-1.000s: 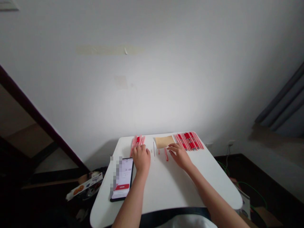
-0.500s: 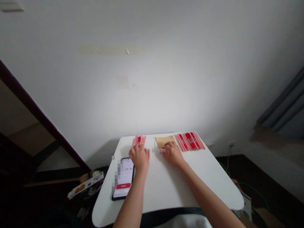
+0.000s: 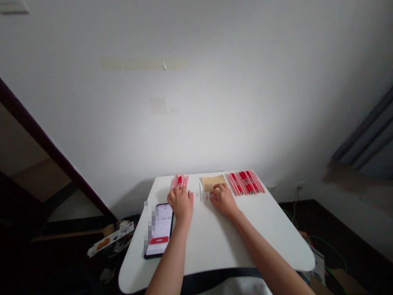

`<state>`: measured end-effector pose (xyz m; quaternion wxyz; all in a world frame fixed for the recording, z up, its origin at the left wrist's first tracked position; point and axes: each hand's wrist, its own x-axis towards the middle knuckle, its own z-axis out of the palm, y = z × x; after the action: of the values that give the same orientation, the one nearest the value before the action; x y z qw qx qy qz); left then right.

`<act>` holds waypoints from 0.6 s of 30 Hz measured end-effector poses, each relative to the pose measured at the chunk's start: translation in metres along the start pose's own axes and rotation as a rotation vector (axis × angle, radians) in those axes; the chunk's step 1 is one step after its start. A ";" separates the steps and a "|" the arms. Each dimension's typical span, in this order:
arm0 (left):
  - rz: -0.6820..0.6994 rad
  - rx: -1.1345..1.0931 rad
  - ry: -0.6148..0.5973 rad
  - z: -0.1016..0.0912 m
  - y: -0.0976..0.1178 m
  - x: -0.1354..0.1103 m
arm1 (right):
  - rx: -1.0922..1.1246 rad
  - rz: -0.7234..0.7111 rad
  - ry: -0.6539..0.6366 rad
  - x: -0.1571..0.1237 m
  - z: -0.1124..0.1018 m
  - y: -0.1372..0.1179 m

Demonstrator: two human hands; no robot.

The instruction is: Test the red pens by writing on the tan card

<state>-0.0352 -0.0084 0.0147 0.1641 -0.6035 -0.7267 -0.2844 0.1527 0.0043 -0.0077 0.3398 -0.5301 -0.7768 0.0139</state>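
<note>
My left hand rests palm down with its fingers spread, just in front of a small group of pink and red pens. Beside its thumb a pink pen part shows, partly hidden by the hand. My right hand lies on the table with bent, parted fingers. A small pink piece shows beneath those fingers; no grip on it can be made out. Between the hands are a thin white pen refill, a tiny greyish part and a small pink-red part.
A tan paper sheet lies behind my right hand. To its right is a row of several pink and red pens. A phone showing a timer lies left on the white table, which stands against a wall.
Both hands stay almost in place. My right fingers shift slightly right, away from the small pink-red part, which shows more plainly. The pens and phone have not moved.
</note>
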 end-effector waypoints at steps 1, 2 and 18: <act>0.003 -0.009 0.000 0.000 0.001 0.000 | -0.001 -0.001 0.003 0.000 0.001 0.000; 0.007 -0.020 0.000 -0.001 0.001 0.000 | -0.004 -0.001 0.004 0.000 0.001 0.001; 0.181 -0.252 -0.054 0.002 0.036 -0.023 | -0.085 0.026 0.104 -0.001 0.004 0.000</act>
<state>0.0053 -0.0212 0.0071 0.0925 -0.6896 -0.6321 -0.3412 0.1513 0.0047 -0.0113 0.3570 -0.5542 -0.7508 -0.0421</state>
